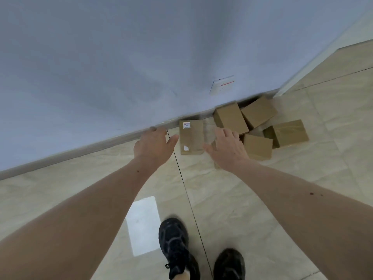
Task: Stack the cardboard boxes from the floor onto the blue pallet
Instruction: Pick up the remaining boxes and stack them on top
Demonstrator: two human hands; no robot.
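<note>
Several brown cardboard boxes lie on the tiled floor against the wall. The nearest, a labelled box, stands by the skirting board. Right of it are an upper box, a tilted box, a taped box and a lower box. My left hand hovers open just left of the labelled box. My right hand hovers open just right of it, partly covering another box underneath. Neither hand holds anything. No blue pallet is in view.
A pale blue wall with a socket plate rises behind the boxes, with a grey skirting board at its foot. My two black shoes stand on the glossy beige tiles below. The floor extends to the right past a wall corner.
</note>
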